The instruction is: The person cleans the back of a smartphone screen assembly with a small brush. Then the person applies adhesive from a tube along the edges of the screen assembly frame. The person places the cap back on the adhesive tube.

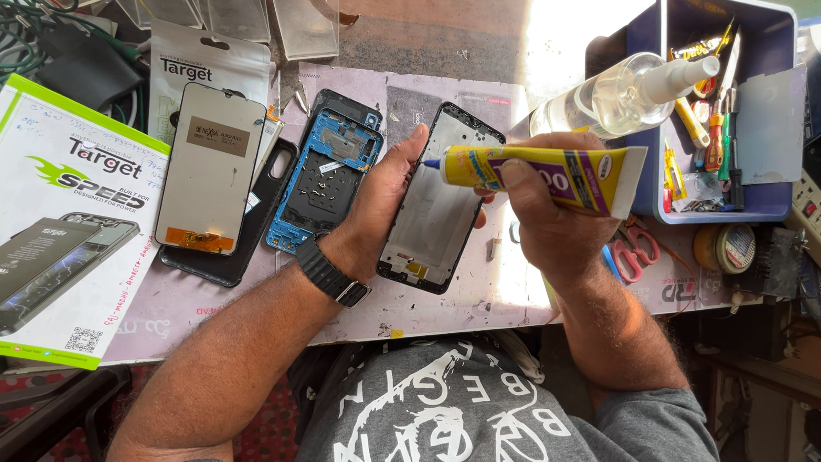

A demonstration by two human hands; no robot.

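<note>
The worn grey work mat (445, 299) covering the bench lies under both hands, scuffed and scribbled on. Far out beyond the left fingers sits a glossy white-and-green printed cardboard box (60, 222) with a phone pictured on it. A deep blue plastic tray (770, 205), just past the right fingers, is full of small screwdrivers and tweezers, and a clear plastic spray bottle (624, 94) with a white nozzle lies tilted across its rim.

Beside the left wrist rests a flat grey rectangular display panel (209, 167) with an orange flex strip at its lower end, lying on a black phone back cover (235, 257). Between that panel and the left hand lies a blue-and-black plastic phone mid-frame (325, 180), its inner ribs and cut-outs facing up.

The left hand (376, 205), a black ribbed watch strap on its wrist, is held palm inward with the forearm crossing the mat; its fingers wrap around the long edge of a thin black rectangular phone front frame (436, 201), tilting it slightly off the mat, with the thumb at the top corner. The frame's inside is pale and smooth, with a small yellow patch near its bottom.

The right hand (547, 222) comes in from the right, fingers closed firmly round a soft yellow glue tube (547, 171) with purple print and a flattened tail. The tube lies roughly level, its blue nozzle tip touching the frame's upper edge beside the left thumb.

Red-handled scissors (633, 252) lie just beyond the right wrist.
</note>
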